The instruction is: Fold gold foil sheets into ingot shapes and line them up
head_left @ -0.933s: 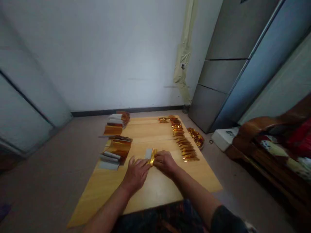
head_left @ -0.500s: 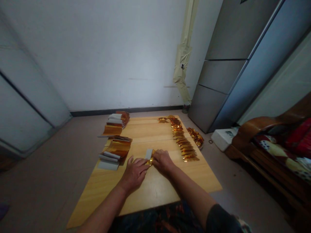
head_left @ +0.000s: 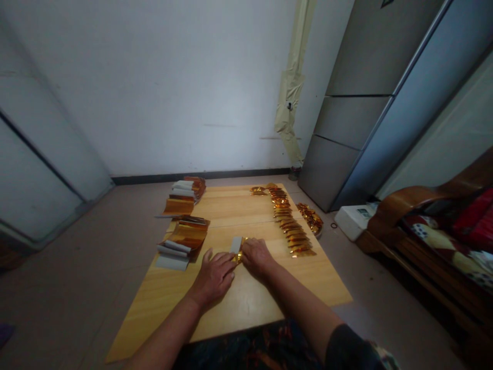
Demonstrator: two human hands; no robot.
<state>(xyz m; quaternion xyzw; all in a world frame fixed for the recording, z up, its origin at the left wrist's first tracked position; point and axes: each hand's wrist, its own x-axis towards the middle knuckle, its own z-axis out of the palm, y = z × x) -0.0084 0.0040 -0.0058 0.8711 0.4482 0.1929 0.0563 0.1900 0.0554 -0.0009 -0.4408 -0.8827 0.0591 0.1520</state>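
Wooden board [head_left: 246, 308], its surface stretching between two loaded sides.
Paper stacks [head_left: 190, 234] partly jut past the left edge; a folded gold row [head_left: 290, 225] lines the right. Between them, left hand [head_left: 215, 273], fingers extended, and right hand [head_left: 257, 256], curled, touch gold-and-grey paper [head_left: 235, 245]; whether either grips, I cannot tell.

Seeing a pale wooden tabletop [head_left: 246, 308] here, kinda glossy near the front, showing a thin seam running across. Carrying loose stacks of gold-and-grey sheets [head_left: 188, 234] along the left edge, even poking past it. Also carrying a tight row of shiny gold pieces [head_left: 287, 224] down the right, plus one small grey-and-gold strip [head_left: 236, 244] nearer the middle.
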